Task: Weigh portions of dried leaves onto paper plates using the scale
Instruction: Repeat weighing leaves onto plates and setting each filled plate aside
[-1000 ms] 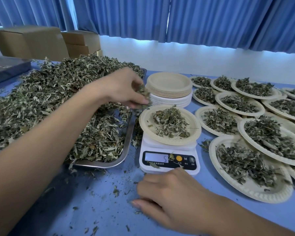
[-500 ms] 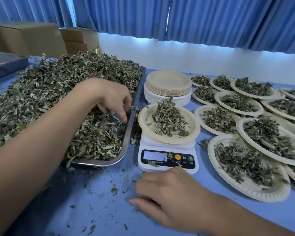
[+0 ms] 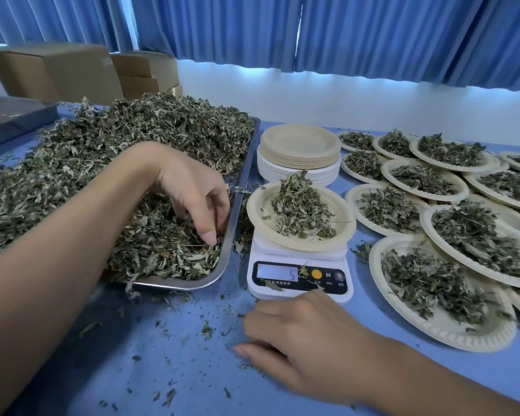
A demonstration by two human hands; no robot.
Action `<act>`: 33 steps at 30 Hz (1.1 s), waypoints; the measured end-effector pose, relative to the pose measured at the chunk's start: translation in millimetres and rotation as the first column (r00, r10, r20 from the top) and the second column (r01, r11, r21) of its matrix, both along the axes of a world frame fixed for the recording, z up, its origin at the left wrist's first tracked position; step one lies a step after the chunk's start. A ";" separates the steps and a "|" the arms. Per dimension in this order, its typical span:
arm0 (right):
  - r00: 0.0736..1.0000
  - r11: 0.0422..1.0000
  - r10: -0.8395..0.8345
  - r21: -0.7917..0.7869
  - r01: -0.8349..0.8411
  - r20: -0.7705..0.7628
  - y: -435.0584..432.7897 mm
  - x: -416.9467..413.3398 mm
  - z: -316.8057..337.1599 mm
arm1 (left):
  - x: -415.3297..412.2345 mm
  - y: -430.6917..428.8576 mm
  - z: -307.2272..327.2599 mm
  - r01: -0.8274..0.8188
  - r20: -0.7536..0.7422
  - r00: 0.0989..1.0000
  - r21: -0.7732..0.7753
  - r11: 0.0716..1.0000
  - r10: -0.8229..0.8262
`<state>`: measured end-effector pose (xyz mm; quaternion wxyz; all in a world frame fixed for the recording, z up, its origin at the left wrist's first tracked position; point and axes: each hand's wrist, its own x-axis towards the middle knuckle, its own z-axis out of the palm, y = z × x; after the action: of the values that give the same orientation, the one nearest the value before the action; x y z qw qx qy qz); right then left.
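Scale point(image 3: 300, 275) reads "5", button "M". Its paper plate point(image 3: 261, 218) holds leaves. The left hand point(image 3: 189, 190) grasps dried leaves point(image 3: 162, 247) in the tray point(image 3: 168, 285). The right hand point(image 3: 297, 340) rests relaxed.

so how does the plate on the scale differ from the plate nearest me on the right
The scale plate sits raised on the scale; the near plate lies on the table. The scale plate's leaves are heaped into a peak; the near plate's are spread low. Another plate overlaps the near plate's far edge; the scale plate's rim is free. Both are tan paper plates holding dried leaves.
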<state>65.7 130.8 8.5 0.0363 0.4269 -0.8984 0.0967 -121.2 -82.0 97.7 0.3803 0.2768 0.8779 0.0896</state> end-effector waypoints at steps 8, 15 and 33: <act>0.999 1.000 -0.010 -0.009 0.010 -0.035 -0.2 1.3 -0.1 | 18.4 2.1 -5.8 0.066 -0.159 0.983 -0.142 0.988 -0.088; 0.999 0.999 -0.034 -0.029 0.033 -0.038 -0.6 1.6 -2.4 | 24.2 5.3 -20.4 -0.013 -0.274 0.962 -0.121 0.993 -0.021; 1.000 1.000 -0.029 -0.003 0.029 -0.011 -2.4 1.6 1.5 | -1.0 -0.1 -37.7 -0.252 -0.673 0.483 0.505 0.825 0.560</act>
<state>67.3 128.4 10.0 0.0434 0.4141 -0.9042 0.0951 -122.1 -82.2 59.9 -0.1414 0.1281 0.9623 0.1940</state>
